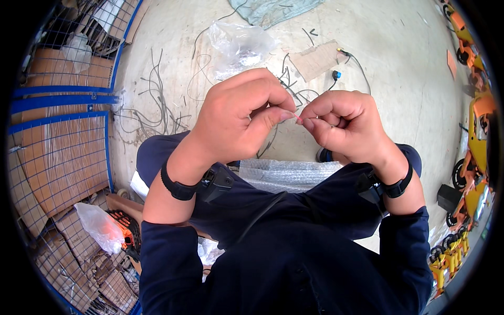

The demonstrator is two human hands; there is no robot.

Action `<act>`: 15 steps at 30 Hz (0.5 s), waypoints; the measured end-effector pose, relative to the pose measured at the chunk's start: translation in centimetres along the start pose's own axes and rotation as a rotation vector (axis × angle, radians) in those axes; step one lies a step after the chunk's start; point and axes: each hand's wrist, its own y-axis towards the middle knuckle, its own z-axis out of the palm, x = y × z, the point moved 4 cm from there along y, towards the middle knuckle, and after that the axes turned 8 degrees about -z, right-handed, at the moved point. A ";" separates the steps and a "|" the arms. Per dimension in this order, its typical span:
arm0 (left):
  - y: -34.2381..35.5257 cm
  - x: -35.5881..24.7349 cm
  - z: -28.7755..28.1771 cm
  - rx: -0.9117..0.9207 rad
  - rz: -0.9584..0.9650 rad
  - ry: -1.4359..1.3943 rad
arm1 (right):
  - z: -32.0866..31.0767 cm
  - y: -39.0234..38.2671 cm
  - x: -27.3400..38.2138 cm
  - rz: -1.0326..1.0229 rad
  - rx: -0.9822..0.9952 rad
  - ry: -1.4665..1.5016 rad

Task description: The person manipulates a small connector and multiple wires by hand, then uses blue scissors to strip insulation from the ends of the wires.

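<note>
Concrete floor [404, 79] underneath everything. Blue-framed wire-mesh cage [63, 100] along the left, loaded with cardboard; mesh presumably keeps the scrap contained. Down the right edge, a row of yellow-and-orange wheeled frames [476, 131], apparently parked there to leave working room.

Worker [268, 241] in dark blue, knees spread, forearms reaching forward over the thighs. Blue-grey sheet [275, 11] at the far edge. Nearer, a crumpled clear plastic bag [239, 44]; bubble wrap [289, 173] between the legs. Loose black cables [163, 107] spread over the floor at left, more beyond the hands, seemingly dropped within reach. Flat cardboard scrap [317, 60] far side of the hands.

Left hand [239, 113]: thumb and forefinger pinched together, other fingers curled. Right hand [349, 123]: similar pinch, tips almost meeting the left's. Both backed by black wrist cases [215, 184]. Blue round connector [336, 74] on the floor just beyond the right hand.

Smallest: a thin reddish strand [298, 118], likely wire, raised above the floor between the two pinches. Fingertip grip from both sides probably for fine control. Long axis runs roughly left–right, right end dipping slightly toward the body; which end leads, cannot tell, tips hidden by fingers.
</note>
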 end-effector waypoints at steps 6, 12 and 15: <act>0.0 -0.3 0.0 -0.013 -0.033 -0.037 | 0.6 -0.1 0.1 0.146 0.038 0.202; 0.0 0.0 -0.4 0.012 0.008 -0.032 | 0.9 0.0 -0.3 0.154 0.051 0.298; 0.0 0.3 -0.4 -0.005 -0.046 -0.028 | 0.5 0.2 -0.7 0.072 0.053 0.175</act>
